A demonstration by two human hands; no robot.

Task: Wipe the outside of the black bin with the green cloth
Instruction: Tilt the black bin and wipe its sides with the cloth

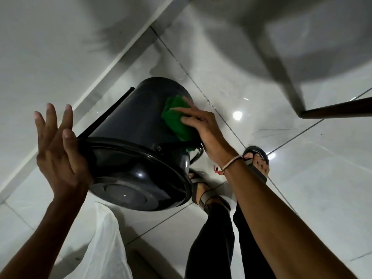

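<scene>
The black bin [130,121] is tilted with its lid end toward me and its base toward the floor and wall. My left hand [58,152] presses flat against the lid rim on the left, fingers spread and pointing up. My right hand [203,125] presses the green cloth [177,119] against the bin's right outer side. A thin black rod runs along the bin's left side. A wire handle shows under my right wrist.
The white tiled floor [281,158] lies below, with a white wall [50,57] at the left. My sandalled feet [257,164] stand under the bin. A dark table leg [332,109] is at the right. A white plastic bag [108,244] lies at the lower left.
</scene>
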